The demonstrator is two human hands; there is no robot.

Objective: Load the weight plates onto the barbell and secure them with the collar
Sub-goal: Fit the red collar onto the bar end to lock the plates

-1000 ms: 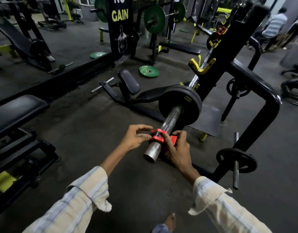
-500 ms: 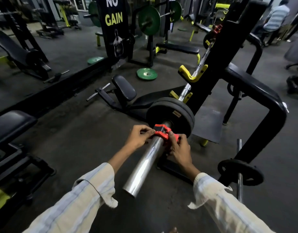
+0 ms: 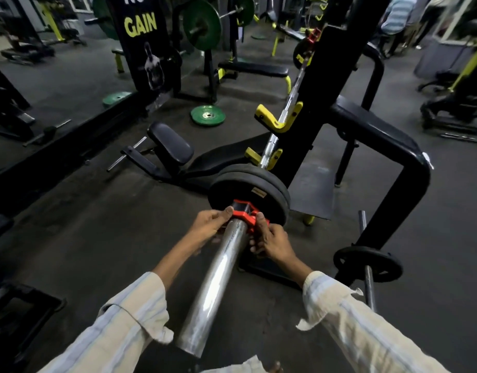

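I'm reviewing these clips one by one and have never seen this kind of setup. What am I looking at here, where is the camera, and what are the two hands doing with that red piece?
There is no robot here. The camera sits on a person's head and looks forward and down, so the striped sleeves at the bottom are the wearer's own arms. The place is a gym. The shiny metal tube running up the middle is the end of a barbell, resting in yellow hooks on a black rack. Two black weight plates are already on it. The red piece is the collar, a clamp that keeps the plates from sliding off. It sits on the tube right against the outer plate. The left hand pinches its left side and the right hand grips its right side. On the floor beyond lies a green plate.
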